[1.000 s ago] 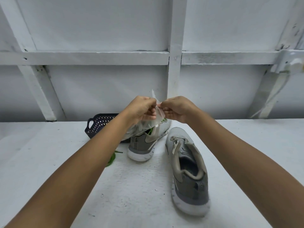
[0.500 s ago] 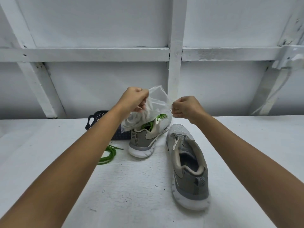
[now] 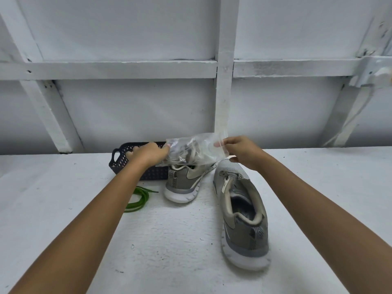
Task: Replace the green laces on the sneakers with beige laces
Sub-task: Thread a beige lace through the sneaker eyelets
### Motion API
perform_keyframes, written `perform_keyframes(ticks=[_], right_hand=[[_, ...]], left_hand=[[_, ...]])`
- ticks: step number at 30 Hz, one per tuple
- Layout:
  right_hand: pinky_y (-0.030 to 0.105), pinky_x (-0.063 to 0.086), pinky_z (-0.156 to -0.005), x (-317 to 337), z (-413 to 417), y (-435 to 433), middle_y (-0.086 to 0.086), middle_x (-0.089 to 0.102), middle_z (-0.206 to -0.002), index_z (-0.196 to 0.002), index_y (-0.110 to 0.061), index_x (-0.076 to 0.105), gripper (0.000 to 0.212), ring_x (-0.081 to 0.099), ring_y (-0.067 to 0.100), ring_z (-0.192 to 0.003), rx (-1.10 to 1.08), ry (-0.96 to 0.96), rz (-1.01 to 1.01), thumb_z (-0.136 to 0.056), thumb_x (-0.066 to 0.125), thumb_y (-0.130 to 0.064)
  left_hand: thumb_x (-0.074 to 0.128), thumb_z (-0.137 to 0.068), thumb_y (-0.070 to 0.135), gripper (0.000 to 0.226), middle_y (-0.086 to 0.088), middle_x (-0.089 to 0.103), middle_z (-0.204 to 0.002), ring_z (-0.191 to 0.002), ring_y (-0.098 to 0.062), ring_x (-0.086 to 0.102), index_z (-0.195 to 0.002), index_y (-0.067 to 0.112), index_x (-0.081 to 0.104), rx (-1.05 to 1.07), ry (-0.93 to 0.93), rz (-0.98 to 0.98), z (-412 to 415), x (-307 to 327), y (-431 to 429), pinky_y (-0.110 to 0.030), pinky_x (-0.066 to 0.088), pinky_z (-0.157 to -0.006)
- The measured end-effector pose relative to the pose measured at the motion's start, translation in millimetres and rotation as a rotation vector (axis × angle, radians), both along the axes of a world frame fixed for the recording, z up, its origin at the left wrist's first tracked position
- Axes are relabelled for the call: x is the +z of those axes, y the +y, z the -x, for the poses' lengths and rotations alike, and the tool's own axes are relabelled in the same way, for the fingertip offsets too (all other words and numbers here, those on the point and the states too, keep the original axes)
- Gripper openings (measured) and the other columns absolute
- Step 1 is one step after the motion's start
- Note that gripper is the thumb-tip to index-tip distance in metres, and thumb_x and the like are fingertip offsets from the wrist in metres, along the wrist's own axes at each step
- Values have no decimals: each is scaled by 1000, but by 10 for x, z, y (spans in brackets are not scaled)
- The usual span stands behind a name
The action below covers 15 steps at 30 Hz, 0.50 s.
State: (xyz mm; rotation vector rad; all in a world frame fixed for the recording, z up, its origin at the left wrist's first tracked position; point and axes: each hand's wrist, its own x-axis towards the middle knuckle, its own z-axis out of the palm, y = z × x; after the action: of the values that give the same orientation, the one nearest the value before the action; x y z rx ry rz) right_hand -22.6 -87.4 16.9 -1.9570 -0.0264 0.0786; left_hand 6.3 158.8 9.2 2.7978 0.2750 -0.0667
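Note:
A clear plastic bag [image 3: 203,148] with beige laces [image 3: 191,154] bundled inside hangs above the left sneaker. My right hand [image 3: 239,150] pinches the bag's right edge. My left hand [image 3: 148,154] grips the bag's left end, its fingers at or inside the opening. The left grey sneaker [image 3: 183,183] stands behind the bag, a trace of green showing at its tongue. The right grey sneaker [image 3: 241,213] lies nearer, heel toward me, with no lace visible. A loose green lace [image 3: 137,199] lies on the table left of the sneakers.
A dark perforated basket [image 3: 125,160] sits at the back, partly behind my left hand. The white table [image 3: 63,209] ends at a white framed wall [image 3: 222,81].
Both hands have come down and spread apart, pulling the bag wide and turning it sideways. My left hand has shifted left to the bag's end. The green lace has come into full view.

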Motion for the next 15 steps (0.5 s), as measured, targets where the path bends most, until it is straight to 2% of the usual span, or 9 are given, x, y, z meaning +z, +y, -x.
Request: perform_keyframes(ticks=[2,4,7,9,11,12,13,15], right_hand=[[22,36,-59,-35,-14,-10,0,53,-74,-106,-4,69,24,43,11,-63,20,64,-14,-94,49,-4],[23,38,-60,-69,-33,-13,-2,55,-69,-107,-3,68,30,43,12,-61,49,114,-23,-92,44,6],[22,37,-59,-125,-46,-47,2,52,-79,-97,-22,73,55,41,11,-63,179,136,-72,-87,32,13],[20,38,-58,-146,-62,-92,1,55,-88,-98,-26,71,54,43,11,-66,216,115,-206,-89,33,13],[20,39,-60,-148,-60,-92,-3,55,-87,-103,-22,65,34,44,11,-70,210,77,-302,-93,45,3],[22,40,-64,-141,-54,-75,-1,56,-91,-106,-20,63,21,46,13,-75,203,57,-303,-92,53,-7],[25,42,-70,-139,-54,-49,5,59,-97,-108,-15,62,20,49,18,-83,198,34,-298,-88,61,-17],[33,44,-79,-150,-82,-12,19,60,-108,-116,-3,60,49,54,25,-94,211,-9,-299,-76,68,-31]], left_hand=[[38,-83,65,71,-22,57,-124,-122,-41,46,-109,3,61,-56,17,105,-15,-55,22,-50,34,-105],[50,-82,52,55,-21,65,-105,-105,-37,57,-95,1,65,-122,-56,296,-5,-65,9,-41,43,-91],[51,-95,24,18,-9,64,-94,-86,-24,61,-96,8,60,-196,-246,581,39,27,-65,-32,47,-74],[48,-98,18,10,-3,60,-91,-80,-15,58,-89,15,53,-249,-328,840,98,129,-109,-25,48,-68],[47,-97,12,12,-6,61,-95,-83,-17,62,-86,15,49,-329,-259,1166,131,189,-127,-29,55,-72],[47,-97,8,11,-7,62,-97,-83,-18,65,-87,14,49,-372,-223,1269,153,200,-137,-32,57,-72],[46,-97,6,10,-7,62,-98,-82,-18,66,-89,13,48,-414,-201,1336,179,207,-149,-33,59,-72],[44,-97,4,10,-7,63,-99,-82,-17,68,-93,12,48,-474,-194,1400,211,205,-186,-38,59,-74]])
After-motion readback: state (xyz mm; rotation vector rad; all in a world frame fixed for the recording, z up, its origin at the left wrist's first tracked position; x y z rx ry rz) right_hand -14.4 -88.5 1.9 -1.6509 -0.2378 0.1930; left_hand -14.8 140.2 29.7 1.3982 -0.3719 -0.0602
